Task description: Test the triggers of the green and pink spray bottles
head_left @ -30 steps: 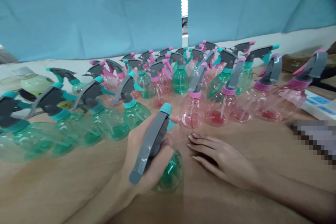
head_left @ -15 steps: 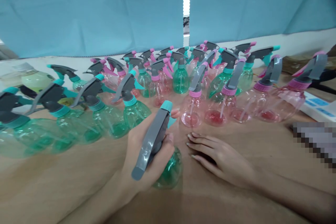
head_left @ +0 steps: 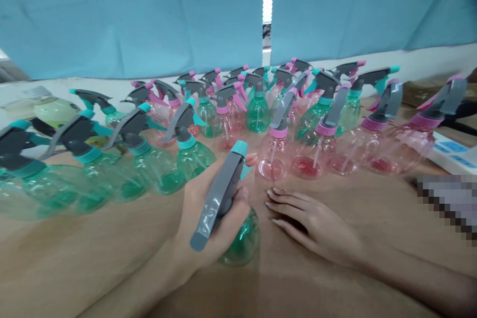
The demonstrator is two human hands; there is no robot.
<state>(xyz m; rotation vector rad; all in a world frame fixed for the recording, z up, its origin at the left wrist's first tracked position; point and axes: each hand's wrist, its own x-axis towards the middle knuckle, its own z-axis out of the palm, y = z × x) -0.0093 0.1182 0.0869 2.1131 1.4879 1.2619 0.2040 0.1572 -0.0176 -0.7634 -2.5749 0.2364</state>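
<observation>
My left hand (head_left: pixel 208 213) is wrapped round the neck and trigger of a green spray bottle (head_left: pixel 244 241) with a grey head and turquoise nozzle. Its nozzle points away from me; the hand hides the collar and part of the trigger. Palm down, my right hand (head_left: pixel 316 226) rests on the wooden table (head_left: pixel 298 288) with fingers stretched out, holding nothing. Just beyond its fingertips stands a pink spray bottle (head_left: pixel 273 159). A green spray bottle (head_left: pixel 196 156) is right behind my left hand.
Green spray bottles (head_left: pixel 149 176) form a row at the left, pink ones (head_left: pixel 345 151) at the right. Several more of both colours (head_left: pixel 258 112) crowd the back before a blue curtain (head_left: pixel 130 15). A pixelated dark-edged object (head_left: pixel 450 201) and a white device (head_left: pixel 452 151) lie far right.
The view has shifted slightly. My left hand still grips the green spray bottle, its head tilted almost as before. My right hand has stayed in place on the table.
</observation>
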